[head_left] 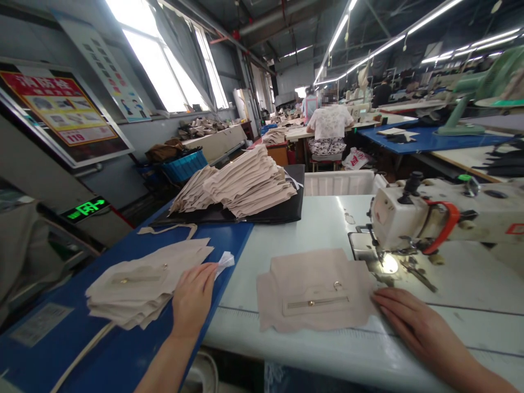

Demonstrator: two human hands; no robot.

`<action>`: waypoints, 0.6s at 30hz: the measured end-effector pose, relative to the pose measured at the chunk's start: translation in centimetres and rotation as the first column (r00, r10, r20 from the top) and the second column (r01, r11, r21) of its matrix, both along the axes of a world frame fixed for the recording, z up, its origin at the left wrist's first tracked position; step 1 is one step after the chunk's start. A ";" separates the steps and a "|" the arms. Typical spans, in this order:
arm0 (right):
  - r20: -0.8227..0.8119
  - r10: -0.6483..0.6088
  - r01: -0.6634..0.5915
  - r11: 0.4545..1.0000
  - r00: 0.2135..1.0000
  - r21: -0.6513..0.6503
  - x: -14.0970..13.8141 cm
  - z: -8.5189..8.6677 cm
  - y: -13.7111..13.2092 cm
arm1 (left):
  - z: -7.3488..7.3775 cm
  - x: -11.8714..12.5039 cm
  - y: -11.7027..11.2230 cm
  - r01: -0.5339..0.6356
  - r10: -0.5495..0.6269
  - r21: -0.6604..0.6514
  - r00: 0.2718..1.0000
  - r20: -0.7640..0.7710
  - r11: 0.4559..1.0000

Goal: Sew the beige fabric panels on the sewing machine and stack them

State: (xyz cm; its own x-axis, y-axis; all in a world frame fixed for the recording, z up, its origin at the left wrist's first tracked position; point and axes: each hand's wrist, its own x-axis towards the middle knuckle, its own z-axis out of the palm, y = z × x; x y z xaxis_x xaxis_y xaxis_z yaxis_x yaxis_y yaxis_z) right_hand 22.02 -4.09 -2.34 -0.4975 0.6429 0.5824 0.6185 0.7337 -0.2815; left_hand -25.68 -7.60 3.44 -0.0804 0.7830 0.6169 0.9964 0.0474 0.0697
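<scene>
My left hand (pixel 195 297) is closed, its fingertips pinching a small folded white piece of cloth or paper (pixel 225 262) whose exact kind I cannot make out. Under and beside that wrist lies a stack of beige fabric panels (pixel 139 286), the top one with a zipper and a metal ring. My right hand (pixel 409 314) has its fingers stretched out low on the table, their tips touching the right edge of a single beige fabric panel (pixel 315 273). This panel lies flat, with a zipper (pixel 315 302) and a small metal ring (pixel 338 285) facing up.
A sewing machine (pixel 401 218) with a lit needle area stands right of the panel. Behind the stack, a large pile of beige fabric pieces (pixel 249 183) rests on a black sheet (pixel 292 210). A white bin (pixel 339 183) stands beyond the table; a seated person (pixel 329 123) is farther back.
</scene>
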 end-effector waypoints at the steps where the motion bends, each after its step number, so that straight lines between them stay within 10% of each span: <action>1: -0.020 0.005 -0.006 1.000 1.000 -0.020 -0.1 0.2 0.0 | 0.3 0.3 -0.2 0.045 -0.043 0.031 0.997 -0.066 0.999; 8: -0.295 -0.023 -0.098 0.917 0.955 -0.387 -2.9 4.9 -1.1 | 2.1 6.6 -0.5 0.530 -0.437 0.066 0.757 -0.485 0.845; 14: -0.564 -0.246 -0.415 0.465 0.788 -0.782 -7.6 5.4 0.1 | 0.0 14.7 1.6 0.749 -0.688 -0.002 0.607 -0.398 0.663; 18: -0.575 -0.348 -0.436 0.402 0.740 -0.805 -7.5 3.1 1.5 | -0.5 19.0 1.9 0.759 -0.711 0.046 0.628 -0.317 0.650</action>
